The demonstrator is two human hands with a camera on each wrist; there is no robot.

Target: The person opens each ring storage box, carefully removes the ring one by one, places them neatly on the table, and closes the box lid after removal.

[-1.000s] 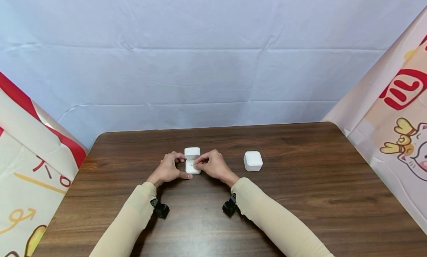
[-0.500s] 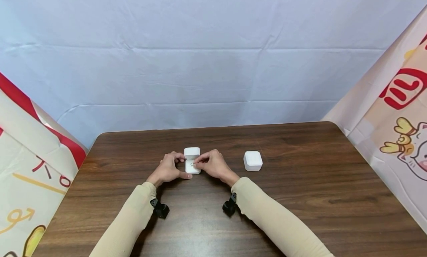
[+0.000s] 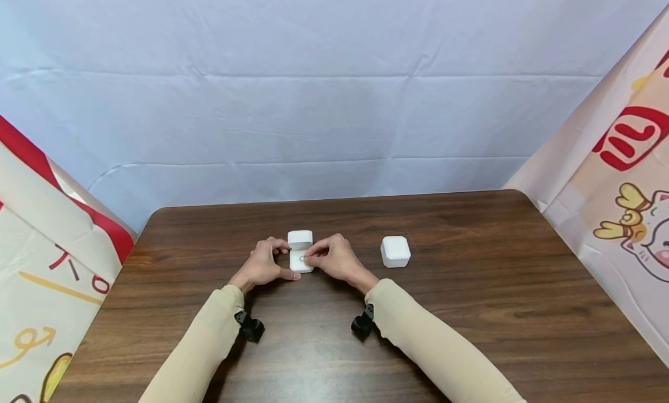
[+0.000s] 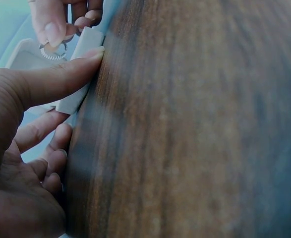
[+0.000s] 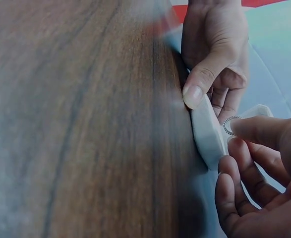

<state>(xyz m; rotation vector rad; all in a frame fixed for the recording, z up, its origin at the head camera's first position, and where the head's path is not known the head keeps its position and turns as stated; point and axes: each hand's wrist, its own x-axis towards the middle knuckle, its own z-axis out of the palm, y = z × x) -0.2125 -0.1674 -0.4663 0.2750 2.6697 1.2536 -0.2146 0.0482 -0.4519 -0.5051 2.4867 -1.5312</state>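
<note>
A small white ring box (image 3: 300, 238) stands with its lid up on the wooden table. My left hand (image 3: 263, 265) holds its base from the left, the thumb (image 4: 68, 77) along the front and the other fingers round the far side. Between the thumb and forefinger of my right hand (image 3: 337, 259) is a silver ring (image 5: 229, 124) with a ridged, beaded-looking band. It is upright just over the box's white insert; whether its lower edge sits in the slot cannot be told. The right hand's remaining fingers curl beside the box.
Another white box (image 3: 395, 252), closed, stands to the right of my right hand. Behind the brown table (image 3: 470, 287) hangs a pale cloth (image 3: 313, 118), with printed cloths at both sides. Each wrist carries a black camera (image 3: 362, 326).
My right wrist has shifted very slightly to the right. The ring is still pinched at the box, and the left hand keeps its hold.
</note>
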